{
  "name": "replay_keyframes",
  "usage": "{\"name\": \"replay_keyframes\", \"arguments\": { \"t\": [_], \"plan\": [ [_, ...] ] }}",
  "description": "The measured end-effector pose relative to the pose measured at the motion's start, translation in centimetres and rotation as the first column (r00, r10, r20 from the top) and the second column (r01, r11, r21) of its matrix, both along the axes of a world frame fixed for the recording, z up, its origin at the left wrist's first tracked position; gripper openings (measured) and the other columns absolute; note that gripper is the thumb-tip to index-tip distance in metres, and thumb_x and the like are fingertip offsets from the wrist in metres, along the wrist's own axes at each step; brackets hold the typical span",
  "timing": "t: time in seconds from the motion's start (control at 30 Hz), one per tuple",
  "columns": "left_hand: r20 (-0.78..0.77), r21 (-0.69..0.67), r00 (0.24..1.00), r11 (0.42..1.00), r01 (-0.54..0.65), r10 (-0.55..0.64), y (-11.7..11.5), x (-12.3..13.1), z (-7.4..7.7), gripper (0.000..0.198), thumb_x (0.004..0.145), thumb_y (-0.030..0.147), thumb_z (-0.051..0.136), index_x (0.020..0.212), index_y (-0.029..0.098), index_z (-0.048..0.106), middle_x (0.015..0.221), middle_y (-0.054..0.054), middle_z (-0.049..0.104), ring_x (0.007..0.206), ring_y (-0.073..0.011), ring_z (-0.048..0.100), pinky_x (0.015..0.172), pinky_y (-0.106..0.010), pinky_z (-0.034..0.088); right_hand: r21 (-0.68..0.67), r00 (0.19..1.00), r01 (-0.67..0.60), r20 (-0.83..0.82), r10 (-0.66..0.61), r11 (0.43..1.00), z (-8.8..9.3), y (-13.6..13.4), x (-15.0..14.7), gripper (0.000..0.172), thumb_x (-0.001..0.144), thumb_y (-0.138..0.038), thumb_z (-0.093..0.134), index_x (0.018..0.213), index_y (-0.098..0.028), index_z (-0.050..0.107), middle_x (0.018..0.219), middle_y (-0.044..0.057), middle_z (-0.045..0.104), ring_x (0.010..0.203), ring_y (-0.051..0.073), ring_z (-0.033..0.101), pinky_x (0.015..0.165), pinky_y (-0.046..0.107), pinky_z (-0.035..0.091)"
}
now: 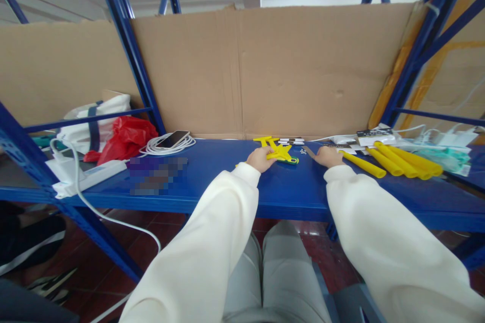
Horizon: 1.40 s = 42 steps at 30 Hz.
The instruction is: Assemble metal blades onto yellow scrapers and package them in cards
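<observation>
On the blue shelf, my left hand (261,159) is closed on a yellow plastic piece (279,152), one of several yellow parts lying together. A green-and-yellow tool (288,160) lies just right of that hand. My right hand (329,157) rests near the shelf's back, to the right of some tiny silvery bits (303,151). A thin, flat greyish strip (309,152) touches its fingertips; its fingers look closed on it. Beside the right hand lie long yellow tubes (390,160) and black-and-white packets (375,136).
A phone (173,139) sits on a coiled white cable (155,147) at the left. Further left are a red bag (129,136), a white power strip (96,175) and blue rack posts. Cardboard (189,75) stands behind the shelf (215,186). Part of another person shows at lower left.
</observation>
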<state>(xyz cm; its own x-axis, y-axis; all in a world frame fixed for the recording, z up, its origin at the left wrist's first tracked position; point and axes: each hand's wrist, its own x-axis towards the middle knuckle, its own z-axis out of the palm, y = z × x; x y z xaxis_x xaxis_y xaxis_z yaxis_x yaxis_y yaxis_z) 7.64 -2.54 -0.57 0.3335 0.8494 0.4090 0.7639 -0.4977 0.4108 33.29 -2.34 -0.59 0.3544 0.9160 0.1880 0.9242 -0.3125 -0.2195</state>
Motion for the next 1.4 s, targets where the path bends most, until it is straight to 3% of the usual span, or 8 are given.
{"name": "replay_keyframes", "arguments": {
  "t": [0.3,0.43,0.8,0.93,1.1,1.27,1.4],
  "plan": [
    [-0.005,0.016,1.0,1.0,0.01,-0.009,0.3,-0.1,-0.2,0.029,0.086,0.025,0.075,0.114,0.019,0.076,0.117,-0.009,0.078,0.111,-0.025,0.072,0.099,-0.033,0.055,-0.032,0.997,0.068,-0.018,-0.069,0.997,0.4,-0.2,-0.8,0.061,0.097,-0.055,0.052,0.127,-0.005,0.07,0.135,0.031,0.064,0.133,0.041,0.058,0.108,0.054,0.042],
    [-0.004,0.025,1.0,1.0,0.01,-0.01,0.5,-0.1,-0.4,0.027,0.086,0.026,0.075,0.112,0.021,0.076,0.116,-0.007,0.079,0.111,-0.0239,0.072,0.099,-0.032,0.055,-0.023,0.996,0.077,-0.04,-0.078,0.997,0.4,-0.2,-0.9,0.059,0.097,-0.052,0.054,0.129,-0.005,0.069,0.134,0.031,0.065,0.132,0.041,0.059,0.107,0.054,0.044],
    [0.001,0.016,1.0,1.0,0.02,-0.02,0.4,-0.1,-0.3,0.028,0.086,0.026,0.074,0.113,0.02,0.076,0.119,-0.008,0.078,0.113,-0.0242,0.072,0.101,-0.033,0.054,0.013,0.986,0.076,-0.149,-0.073,0.997,0.1,0.6,-0.5,0.043,0.092,-0.049,0.059,0.111,-0.014,0.076,0.128,0.024,0.07,0.13,0.039,0.061,0.107,0.057,0.045],
    [0.033,0.021,0.999,1.0,0.021,-0.022,0.6,-0.1,-0.5,0.026,0.084,0.027,0.076,0.11,0.022,0.077,0.115,-0.006,0.079,0.111,-0.0237,0.072,0.101,-0.033,0.055,0.044,0.98,0.083,-0.187,-0.074,0.996,0.4,0.5,-0.8,0.032,0.089,-0.037,0.061,0.104,-0.015,0.078,0.122,0.021,0.074,0.126,0.039,0.064,0.108,0.058,0.045],
    [0.051,0.017,0.998,1.0,0.023,-0.023,0.7,-0.2,-0.6,0.025,0.083,0.026,0.076,0.108,0.021,0.077,0.114,-0.007,0.079,0.11,-0.0241,0.072,0.101,-0.034,0.055,0.154,0.968,0.078,-0.246,-0.038,0.985,0.7,0.4,-0.5,0.021,0.079,-0.027,0.063,0.087,-0.015,0.078,0.105,0.02,0.077,0.114,0.039,0.069,0.096,0.05,0.052],
    [0.065,0.009,0.998,1.0,0.027,-0.027,0.7,-0.2,-0.6,0.025,0.082,0.025,0.078,0.107,0.021,0.077,0.114,-0.006,0.079,0.11,-0.0236,0.072,0.1,-0.034,0.055,0.351,0.913,0.045,-0.394,0.103,0.935,0.9,0.2,-0.8,0.014,0.078,-0.025,0.061,0.08,-0.017,0.072,0.09,0.016,0.076,0.1,0.032,0.069,0.088,0.041,0.054],
    [0.058,0.001,0.998,1.0,0.03,-0.03,0.6,-0.1,-0.5,0.026,0.083,0.024,0.077,0.108,0.02,0.076,0.117,-0.007,0.078,0.113,-0.0237,0.072,0.101,-0.033,0.055,0.475,0.716,-0.112,-0.57,0.403,0.873,0.9,-0.1,-2.1,0.013,0.075,-0.033,0.063,0.071,-0.02,0.061,0.082,0.008,0.071,0.087,0.024,0.066,0.079,0.033,0.053]
  ]
}}
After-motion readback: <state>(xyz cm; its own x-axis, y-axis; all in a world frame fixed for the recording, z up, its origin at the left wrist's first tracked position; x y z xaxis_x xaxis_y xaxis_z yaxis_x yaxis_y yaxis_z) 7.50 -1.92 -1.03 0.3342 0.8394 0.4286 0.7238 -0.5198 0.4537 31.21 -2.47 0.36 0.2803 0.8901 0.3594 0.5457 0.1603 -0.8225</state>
